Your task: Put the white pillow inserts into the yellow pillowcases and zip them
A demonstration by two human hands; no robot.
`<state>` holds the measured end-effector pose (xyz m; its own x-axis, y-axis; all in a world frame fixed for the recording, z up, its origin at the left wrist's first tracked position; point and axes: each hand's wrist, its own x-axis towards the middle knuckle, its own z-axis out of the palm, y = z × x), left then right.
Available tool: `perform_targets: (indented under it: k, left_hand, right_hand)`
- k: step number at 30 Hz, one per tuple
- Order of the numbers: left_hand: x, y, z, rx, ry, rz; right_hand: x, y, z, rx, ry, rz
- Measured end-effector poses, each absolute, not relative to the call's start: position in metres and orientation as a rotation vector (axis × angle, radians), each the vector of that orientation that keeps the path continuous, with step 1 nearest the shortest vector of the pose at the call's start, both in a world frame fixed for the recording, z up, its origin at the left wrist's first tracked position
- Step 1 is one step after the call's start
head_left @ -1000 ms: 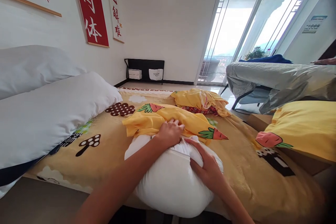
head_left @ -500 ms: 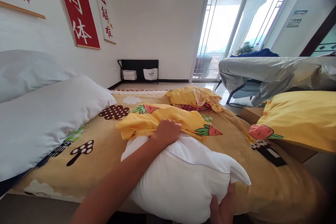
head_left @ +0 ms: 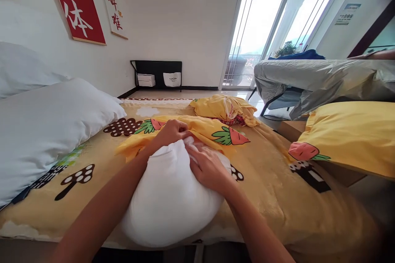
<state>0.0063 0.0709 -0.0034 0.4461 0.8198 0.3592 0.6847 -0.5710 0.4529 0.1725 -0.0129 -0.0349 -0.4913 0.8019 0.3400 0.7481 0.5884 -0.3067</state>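
A white pillow [head_left: 173, 201] lies at the near side of the bed, its far end folded together and reaching into the mouth of a yellow carrot-print pillowcase [head_left: 203, 125]. My left hand [head_left: 173, 132] is closed on the near edge of the pillowcase, fingers curled in at its opening. Pressed against the pillow's gathered far end is my right hand [head_left: 211, 168], its fingers bent around the white cloth at the opening. The fingertips of both hands are partly hidden by fabric.
White pillows [head_left: 70, 119] are piled on the left of the patterned bedspread [head_left: 268, 189]. Crumpled yellow fabric [head_left: 216, 107] lies at the far side. On the right, a yellow cushion [head_left: 354, 131] rests above a cardboard box [head_left: 290, 130], near a plastic-covered table [head_left: 308, 76].
My right hand has moved from the pillow's near right corner up to the pillowcase opening. The pillow's far end is now squeezed narrower, and my left hand has shifted left along the pillowcase.
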Motion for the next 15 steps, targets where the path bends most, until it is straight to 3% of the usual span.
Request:
perform_targets:
  k: [6,15]
  left_hand:
    - [0.016,0.055,0.004,2.452,1.287,0.761]
    - [0.045,0.020,0.029,2.494,1.182,0.177]
  right_hand:
    - [0.169,0.021,-0.053,-1.370,-2.286,0.144]
    - [0.202,0.007,-0.092,-1.467,-1.941,0.131]
